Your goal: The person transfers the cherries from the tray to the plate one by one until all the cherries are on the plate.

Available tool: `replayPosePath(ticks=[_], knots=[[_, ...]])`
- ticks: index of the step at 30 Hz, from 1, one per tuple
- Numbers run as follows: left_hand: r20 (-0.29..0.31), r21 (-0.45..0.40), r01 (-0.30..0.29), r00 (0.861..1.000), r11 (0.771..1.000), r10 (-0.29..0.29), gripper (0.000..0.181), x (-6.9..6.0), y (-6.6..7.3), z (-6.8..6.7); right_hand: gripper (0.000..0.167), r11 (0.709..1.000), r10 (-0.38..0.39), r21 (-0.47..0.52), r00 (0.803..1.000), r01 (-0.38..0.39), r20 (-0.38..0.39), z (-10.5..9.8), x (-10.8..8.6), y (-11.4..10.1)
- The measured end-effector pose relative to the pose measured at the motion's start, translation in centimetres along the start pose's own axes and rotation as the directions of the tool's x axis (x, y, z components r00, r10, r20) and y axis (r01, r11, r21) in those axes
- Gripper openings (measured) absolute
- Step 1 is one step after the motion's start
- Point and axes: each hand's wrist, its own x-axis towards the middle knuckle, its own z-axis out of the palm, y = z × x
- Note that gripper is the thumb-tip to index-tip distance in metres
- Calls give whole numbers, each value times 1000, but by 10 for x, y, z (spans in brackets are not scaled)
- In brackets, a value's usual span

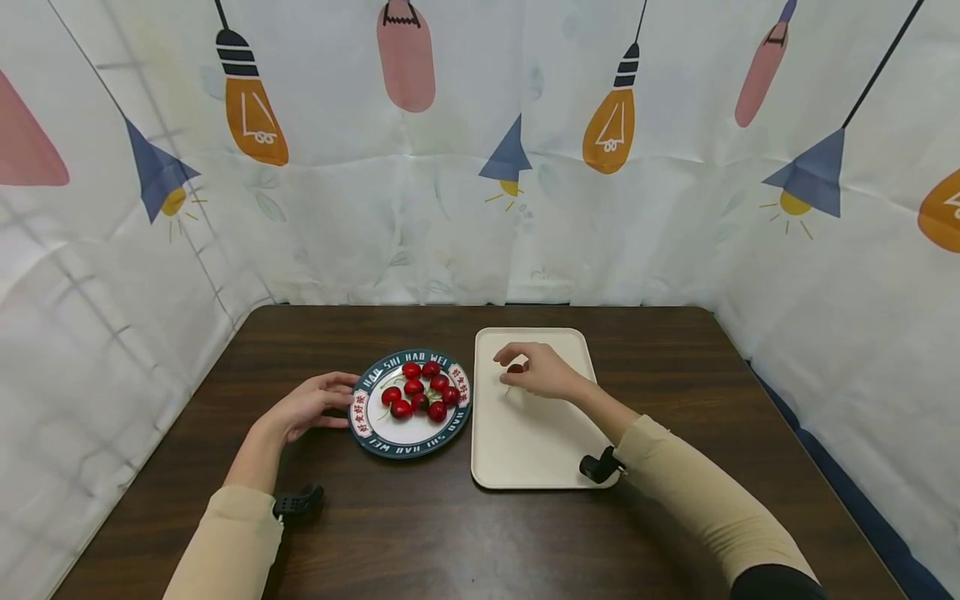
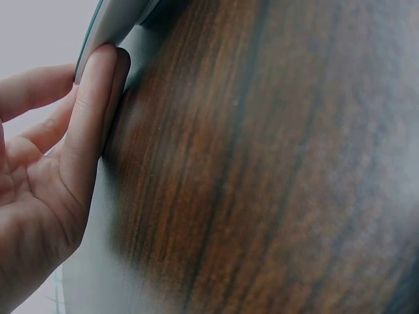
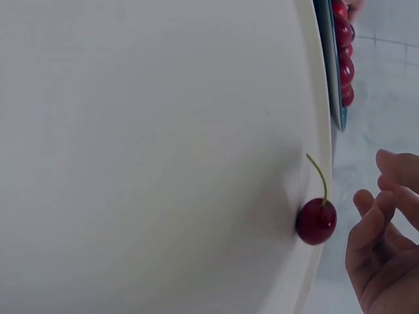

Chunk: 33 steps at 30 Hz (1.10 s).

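Note:
My left hand touches the left rim of a round plate with a white centre and a dark teal lettered border. Its fingers are fairly straight; in the left wrist view one digit meets the plate's underside. Several red cherries, some with stems, lie on the plate. Over a cream rectangular tray my right hand hovers with thumb and fingers apart. A single dark red cherry with a green stem rests on the tray, separate from the right fingers in the right wrist view.
The plate and tray stand side by side on a dark wood-grain table. A white curtain printed with lamps and bulbs hangs behind the table and along both sides. Each wrist wears a black strap.

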Motion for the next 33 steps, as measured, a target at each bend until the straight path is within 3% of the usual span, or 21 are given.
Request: replayPosePath(ticks=[6,11,33], knots=[[1,0,-6,1000,1000,6,54,-1,0,0,32,1000,6,-6,1000,-6,-24,-7,-4,11],[6,0,-14,1000,1000,14,54,-1,0,0,32,998,56,20,998,-55,-38,-13,-7,17],[6,-2,-17,1000,1000,17,56,1,-2,-1,36,987,140,71,989,-142,37,-7,0,37]])
